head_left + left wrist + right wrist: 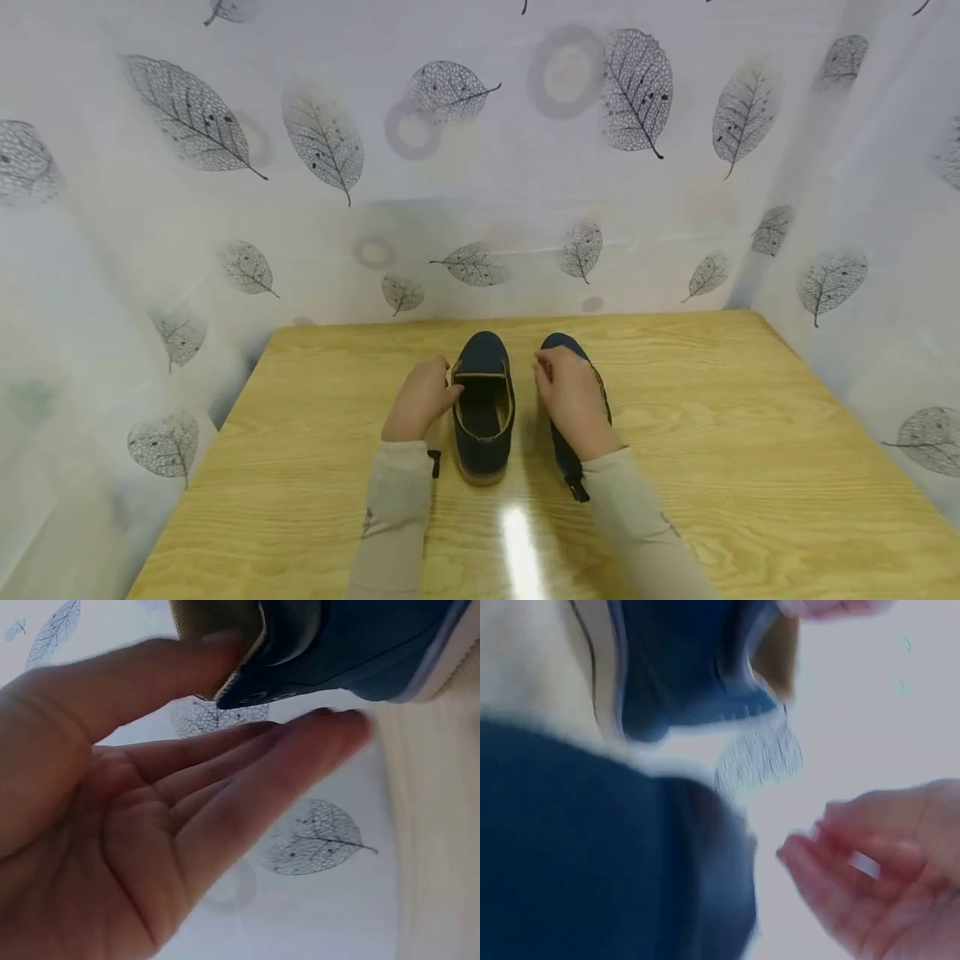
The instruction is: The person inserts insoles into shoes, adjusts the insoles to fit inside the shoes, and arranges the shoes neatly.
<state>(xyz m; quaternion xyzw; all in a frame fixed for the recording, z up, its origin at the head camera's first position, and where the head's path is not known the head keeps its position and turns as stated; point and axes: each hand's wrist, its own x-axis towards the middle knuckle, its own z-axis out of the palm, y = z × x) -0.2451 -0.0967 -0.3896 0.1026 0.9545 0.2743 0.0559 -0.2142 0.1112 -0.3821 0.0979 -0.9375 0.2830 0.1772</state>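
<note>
Nearest, two beige sleeves (397, 517) come in over the wooden table (750, 467), with a streak of glare between them.

Past the cuffs, the left hand (420, 400) sits at the left side of the left shoe (482, 408). In the left wrist view its fingers (247, 772) lie straight and spread, holding nothing, with the thumb up against the tan-lined collar of the shoe; it seems placed there to steady or nudge the shoe, not to lift it. This shoe stands flat on its sole, opening up, toe pointing far, near the middle of the table.

The right hand (573, 400) lies over the right shoe (570, 350), hiding most of it, so only the far toe and a strip along the edge show. From the right wrist view its fingers (855, 855) look loosely curled and apart from the shoe, though blur leaves that uncertain.

Farthest, a leaf-printed curtain (480, 167) closes in the table on three sides.
</note>
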